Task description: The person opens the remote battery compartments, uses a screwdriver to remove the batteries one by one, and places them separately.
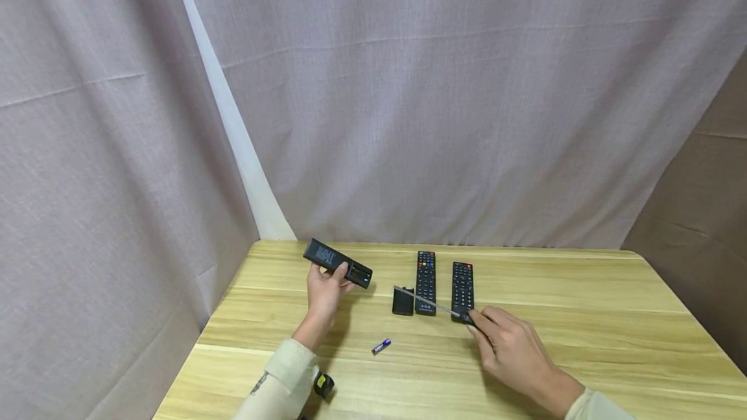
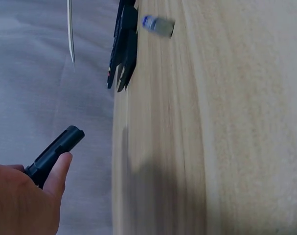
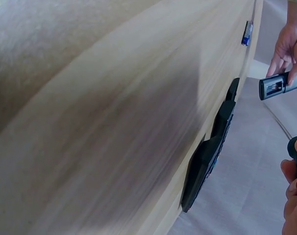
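Note:
My left hand [image 1: 323, 295] grips a black remote control [image 1: 328, 256] above the table, its back turned up and its battery compartment uncovered, the thumb beside that opening. In my right hand [image 1: 513, 347] is a screwdriver [image 1: 430, 304], held by its dark handle. The long metal shaft points left towards the remote, with its tip a short way from it. Below the shaft lies a black battery cover [image 1: 403, 303]. A purple-blue battery [image 1: 382, 346] rests on the table between the two hands. The right wrist view shows the remote's open compartment [image 3: 274, 88] from the end.
Two more black remotes, one in the middle [image 1: 425, 277] and one to its right [image 1: 463, 280], lie buttons up on the wooden table [image 1: 583, 303]. The right one is partly behind the screwdriver handle. Grey curtains [image 1: 432, 115] hang beyond the table's back edge.

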`<state>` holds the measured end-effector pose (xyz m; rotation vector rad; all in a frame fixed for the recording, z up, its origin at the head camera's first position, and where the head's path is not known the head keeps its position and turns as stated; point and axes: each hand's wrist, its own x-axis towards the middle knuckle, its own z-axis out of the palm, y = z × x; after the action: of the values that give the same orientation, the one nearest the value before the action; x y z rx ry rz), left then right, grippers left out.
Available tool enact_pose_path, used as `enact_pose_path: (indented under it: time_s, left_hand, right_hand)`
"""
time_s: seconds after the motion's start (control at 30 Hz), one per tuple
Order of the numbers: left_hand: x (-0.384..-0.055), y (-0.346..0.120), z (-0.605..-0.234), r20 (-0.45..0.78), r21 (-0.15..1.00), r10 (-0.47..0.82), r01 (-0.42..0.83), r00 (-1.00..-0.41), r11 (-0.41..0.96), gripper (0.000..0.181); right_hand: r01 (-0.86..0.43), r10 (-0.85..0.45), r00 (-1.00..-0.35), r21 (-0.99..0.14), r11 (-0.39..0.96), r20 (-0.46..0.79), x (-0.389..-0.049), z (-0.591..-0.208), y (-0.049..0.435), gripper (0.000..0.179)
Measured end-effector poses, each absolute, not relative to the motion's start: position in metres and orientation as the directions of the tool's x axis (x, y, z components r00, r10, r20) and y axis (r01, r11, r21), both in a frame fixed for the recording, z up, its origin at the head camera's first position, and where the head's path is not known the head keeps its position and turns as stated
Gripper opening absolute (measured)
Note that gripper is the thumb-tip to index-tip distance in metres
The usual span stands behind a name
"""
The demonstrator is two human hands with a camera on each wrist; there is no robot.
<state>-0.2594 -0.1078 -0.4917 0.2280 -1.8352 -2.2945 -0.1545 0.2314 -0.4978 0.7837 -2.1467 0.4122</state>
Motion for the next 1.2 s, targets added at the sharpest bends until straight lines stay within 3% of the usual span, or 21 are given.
enact_pose_path:
  time_s: [0.83, 1.2]
  left_hand:
    - [-0.2546, -0.1111, -0.4885, 0.018, 0.983, -0.224, 0.058, -0.974, -0.175, 0.038]
    - [-0.2566, -0.1167, -0.4892, 0.026, 0.994, -0.224, 0.049, -0.974, -0.102, 0.034]
  right_hand:
    - [-0.671, -0.398, -0.447, -0.006, 0.741, 0.801, -0.1566, -0.4988, 0.2342, 0.031]
    - [-0.670, -0.389, -0.461, -0.026, 0.742, 0.798, -0.1556, -0.4969, 0.2346, 0.022]
